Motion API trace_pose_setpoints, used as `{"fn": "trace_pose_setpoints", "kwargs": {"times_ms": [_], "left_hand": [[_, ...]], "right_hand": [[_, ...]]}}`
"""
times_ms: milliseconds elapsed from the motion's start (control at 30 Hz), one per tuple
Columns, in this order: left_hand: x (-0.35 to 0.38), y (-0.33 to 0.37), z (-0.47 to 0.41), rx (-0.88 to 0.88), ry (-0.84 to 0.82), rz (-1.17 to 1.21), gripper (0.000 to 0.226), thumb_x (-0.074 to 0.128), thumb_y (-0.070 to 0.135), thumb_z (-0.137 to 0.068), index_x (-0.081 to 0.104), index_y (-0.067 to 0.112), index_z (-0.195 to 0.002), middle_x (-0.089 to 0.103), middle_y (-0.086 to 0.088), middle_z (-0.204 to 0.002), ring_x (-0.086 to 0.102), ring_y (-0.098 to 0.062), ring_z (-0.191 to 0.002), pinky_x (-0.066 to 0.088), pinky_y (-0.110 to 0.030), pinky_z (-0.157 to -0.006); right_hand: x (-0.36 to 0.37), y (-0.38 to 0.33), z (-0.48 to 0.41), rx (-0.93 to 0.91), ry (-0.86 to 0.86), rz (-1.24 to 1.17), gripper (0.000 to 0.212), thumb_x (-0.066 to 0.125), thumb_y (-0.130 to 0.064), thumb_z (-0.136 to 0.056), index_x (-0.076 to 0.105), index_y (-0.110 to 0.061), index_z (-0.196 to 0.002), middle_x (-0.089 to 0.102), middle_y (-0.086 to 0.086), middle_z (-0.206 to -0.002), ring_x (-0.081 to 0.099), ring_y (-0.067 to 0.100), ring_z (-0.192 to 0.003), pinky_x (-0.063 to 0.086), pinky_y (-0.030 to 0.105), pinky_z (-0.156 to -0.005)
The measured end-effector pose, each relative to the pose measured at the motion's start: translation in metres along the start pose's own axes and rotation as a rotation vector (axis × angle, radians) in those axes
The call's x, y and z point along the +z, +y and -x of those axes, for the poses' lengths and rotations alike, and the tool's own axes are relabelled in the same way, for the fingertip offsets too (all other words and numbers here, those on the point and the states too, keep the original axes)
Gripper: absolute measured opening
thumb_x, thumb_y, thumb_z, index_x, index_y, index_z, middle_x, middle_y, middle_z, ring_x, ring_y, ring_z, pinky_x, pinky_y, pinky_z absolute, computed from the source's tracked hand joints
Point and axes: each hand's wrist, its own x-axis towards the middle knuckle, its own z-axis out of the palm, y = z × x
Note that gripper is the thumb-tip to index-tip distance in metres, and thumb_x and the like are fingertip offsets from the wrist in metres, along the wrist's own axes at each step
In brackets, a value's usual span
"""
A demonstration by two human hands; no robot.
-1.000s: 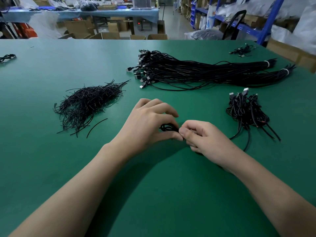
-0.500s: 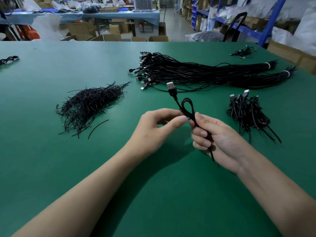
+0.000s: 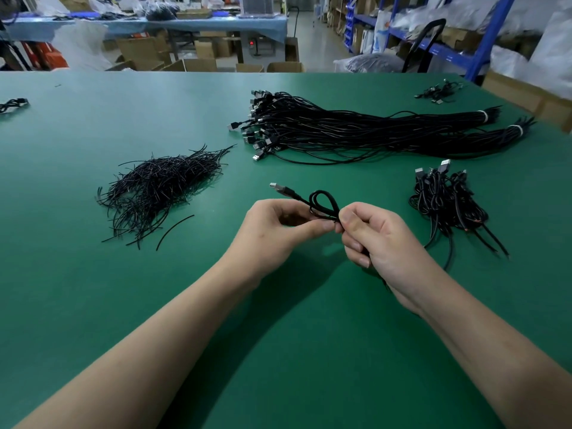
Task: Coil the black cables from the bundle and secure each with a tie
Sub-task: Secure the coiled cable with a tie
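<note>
1. Head view: the right hand [image 3: 380, 243] has its fingers curled round the folded black cable [image 3: 320, 191], judged to keep the coil from springing apart.
2. The left hand [image 3: 278, 230] pinches the neck of the cable's loop between thumb and forefinger, touching the right thumb. This is probably to fix the waist for a tie; no tie can be seen there.
3. The cable's USB plug [image 3: 278, 187] sticks out free, up and to the left, above the table.
4. Supplies sit within reach: the tie pile [image 3: 161, 187] lies to the left, the uncoiled bundle [image 3: 356, 131] ahead, and the finished coils [image 3: 448, 202] to the right.
5. The surface is a green table [image 3: 93, 305], matte, with stray cables at its far corners.
6. The room is a warehouse, with blue shelving [image 3: 492, 35], cardboard boxes [image 3: 142, 51] and a blue-covered bench [image 3: 154, 24] behind.
</note>
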Motion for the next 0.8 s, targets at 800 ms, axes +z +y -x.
{"fn": "trace_pose_setpoints", "kwargs": {"times_ms": [800], "left_hand": [[0.035, 0.004, 0.014, 0.119, 0.367, -0.15, 0.012, 0.078, 0.021, -0.085, 0.076, 0.026, -0.074, 0.067, 0.01, -0.084, 0.062, -0.004, -0.084, 0.036, -0.012, -0.067]], "right_hand": [[0.022, 0.016, 0.0, -0.163, 0.258, 0.045, 0.027, 0.05, -0.036, -0.102, 0.054, -0.018, -0.083, 0.042, -0.012, -0.059, 0.037, 0.011, -0.053, 0.034, 0.03, -0.051]]}}
